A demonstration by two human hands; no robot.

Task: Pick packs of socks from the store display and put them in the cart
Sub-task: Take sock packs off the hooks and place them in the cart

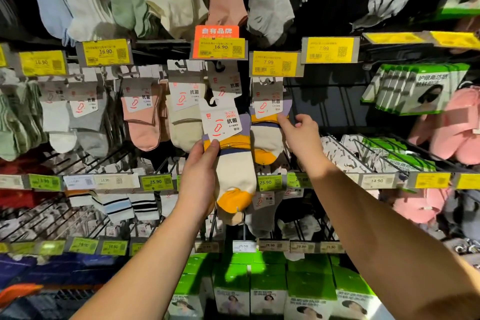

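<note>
My left hand (198, 176) grips a pack of cream, yellow and purple socks (233, 163) with a white label, held off the hook in front of the display. My right hand (301, 135) reaches to a second matching pack (266, 138) that hangs on its hook under a 7.99 price tag (275, 63); thumb and fingers pinch its right edge by the yellow band. The cart is out of view.
Rows of sock packs hang on wire hooks: pink (142, 122), cream (185, 117), grey (88, 122) and green striped (18, 122). Green boxes (413, 91) sit at the right and along the bottom (270, 286). Bare black hooks (332, 101) lie right of my right hand.
</note>
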